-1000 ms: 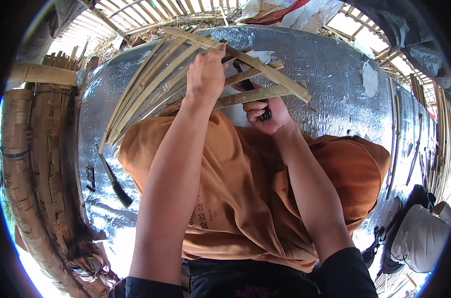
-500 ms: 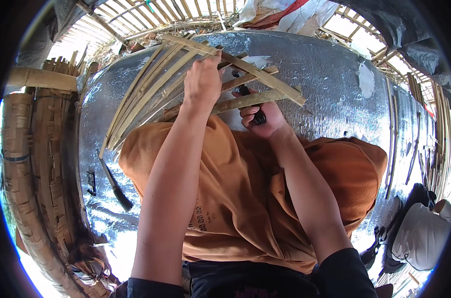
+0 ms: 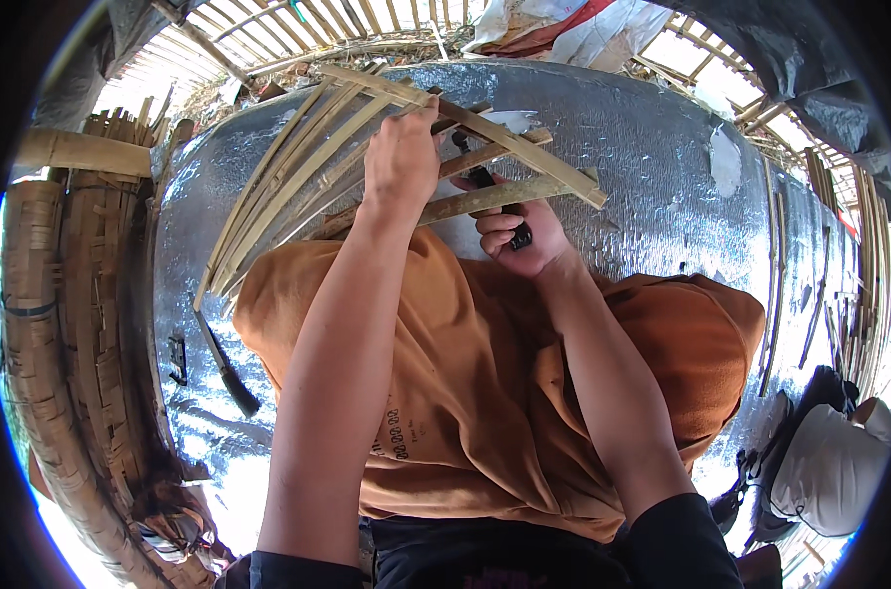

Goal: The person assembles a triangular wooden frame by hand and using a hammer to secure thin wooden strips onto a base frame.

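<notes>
My left hand (image 3: 402, 169) is closed with its fingertips at the crossing of split bamboo strips (image 3: 318, 162), gripping a strip (image 3: 519, 149) that slants down to the right. Other strips fan out to the lower left. Lower and to the right, my right hand (image 3: 529, 236) is wrapped round a slim black tool (image 3: 480, 177), its kind unclear. The tool points up and to the left among the strips, and part of it is hidden behind them. A wider bamboo strip (image 3: 553, 185) passes over that hand's fingers and runs left towards my lap.
A knife (image 3: 234, 383) with a dark handle lies left of my knee on the silvery foil mat (image 3: 642, 157). Bundled bamboo (image 3: 43, 324) stands along the left side. More thin sticks (image 3: 774, 265) and a grey-white bag (image 3: 828, 471) lie at the right.
My right hand and the black tool have shifted slightly, the tool's upper end now a little higher and further left. My left hand stays in place.
</notes>
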Demonstrator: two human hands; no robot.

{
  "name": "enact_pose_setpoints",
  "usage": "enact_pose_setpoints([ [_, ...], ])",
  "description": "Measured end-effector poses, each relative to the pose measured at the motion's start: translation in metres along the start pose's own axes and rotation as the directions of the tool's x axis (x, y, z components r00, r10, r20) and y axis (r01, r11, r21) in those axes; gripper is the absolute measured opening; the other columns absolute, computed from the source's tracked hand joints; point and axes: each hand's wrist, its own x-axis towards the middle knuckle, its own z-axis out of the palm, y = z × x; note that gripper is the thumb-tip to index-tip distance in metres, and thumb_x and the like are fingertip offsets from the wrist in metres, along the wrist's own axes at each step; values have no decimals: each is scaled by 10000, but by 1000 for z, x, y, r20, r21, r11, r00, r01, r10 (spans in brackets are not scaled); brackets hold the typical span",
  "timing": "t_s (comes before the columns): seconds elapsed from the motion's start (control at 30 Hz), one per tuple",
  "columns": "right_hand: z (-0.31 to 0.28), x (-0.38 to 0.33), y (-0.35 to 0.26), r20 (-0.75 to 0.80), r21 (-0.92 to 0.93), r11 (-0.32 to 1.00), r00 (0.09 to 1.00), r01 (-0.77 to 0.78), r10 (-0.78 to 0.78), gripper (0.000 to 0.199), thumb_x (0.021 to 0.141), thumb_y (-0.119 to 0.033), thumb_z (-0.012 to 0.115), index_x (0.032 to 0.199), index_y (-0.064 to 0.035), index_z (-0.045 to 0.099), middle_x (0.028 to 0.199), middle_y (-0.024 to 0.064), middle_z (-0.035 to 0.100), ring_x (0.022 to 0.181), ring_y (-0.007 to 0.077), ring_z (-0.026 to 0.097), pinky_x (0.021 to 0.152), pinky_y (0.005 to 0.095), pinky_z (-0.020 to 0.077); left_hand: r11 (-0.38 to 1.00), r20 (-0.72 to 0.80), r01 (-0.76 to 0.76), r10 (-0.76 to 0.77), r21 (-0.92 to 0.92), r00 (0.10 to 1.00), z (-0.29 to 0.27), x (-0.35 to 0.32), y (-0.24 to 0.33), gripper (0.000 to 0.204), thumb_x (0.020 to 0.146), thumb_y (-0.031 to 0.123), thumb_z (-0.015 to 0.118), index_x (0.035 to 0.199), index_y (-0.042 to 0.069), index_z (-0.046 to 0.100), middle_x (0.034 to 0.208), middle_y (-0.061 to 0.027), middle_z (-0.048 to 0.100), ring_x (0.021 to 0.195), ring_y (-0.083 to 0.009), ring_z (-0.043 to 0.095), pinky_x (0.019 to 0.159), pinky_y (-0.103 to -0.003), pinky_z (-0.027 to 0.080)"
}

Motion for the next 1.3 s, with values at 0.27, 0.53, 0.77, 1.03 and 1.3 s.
enact_pose_setpoints([
  [0.27, -5, 5, -1, -198, -71, 993, 974, 94, -107, 461, 1084, -406, 431, 1298, -33, 599, 794, -50, 554, 621, 53, 523, 565, 233, 426, 999, -31, -36, 37, 39, 999, 3, 0, -1, 483, 932, 104, 711, 1406, 147, 625, 1298, -207, 667, 1178, -428, 633, 1005, -501, 527],
  [0.53, -4, 1, 1, -131, -153, 984, 985, 94, -114, 430, 1086, -397, 440, 1304, -67, 609, 770, -66, 518, 608, 41, 491, 546, 221, 386, 997, -60, -73, 75, 39, 995, 5, -1, -2, 474, 925, 106, 719, 1391, 126, 634, 1280, -213, 673, 1170, -436, 631, 977, -508, 531],
  [0.77, -3, 1, 1, -84, -120, 990, 993, 69, -80, 431, 1089, -400, 449, 1314, -68, 605, 774, -69, 526, 577, 38, 468, 539, 221, 376, 998, -26, -36, 38, 46, 999, 5, 0, -3, 497, 899, 71, 736, 1383, 125, 641, 1284, -218, 671, 1175, -428, 632, 976, -503, 532],
  [1.03, -7, 0, -1, -73, -54, 997, 996, 54, -58, 452, 1078, -407, 475, 1307, -40, 604, 809, -53, 560, 580, 39, 474, 545, 220, 386, 996, -60, -85, 87, 33, 994, 2, 0, 1, 481, 912, 78, 718, 1385, 109, 637, 1279, -229, 668, 1167, -426, 637, 977, -504, 533],
  [1.3, -3, -1, 3, -1, -22, 999, 1000, 27, -27, 479, 1081, -408, 471, 1361, -31, 566, 777, -62, 517, 581, 38, 479, 543, 218, 387, 997, -27, -46, 47, 54, 999, 4, -3, 0, 491, 919, 77, 707, 1401, 123, 626, 1280, -230, 667, 1153, -440, 640, 973, -507, 538],
])
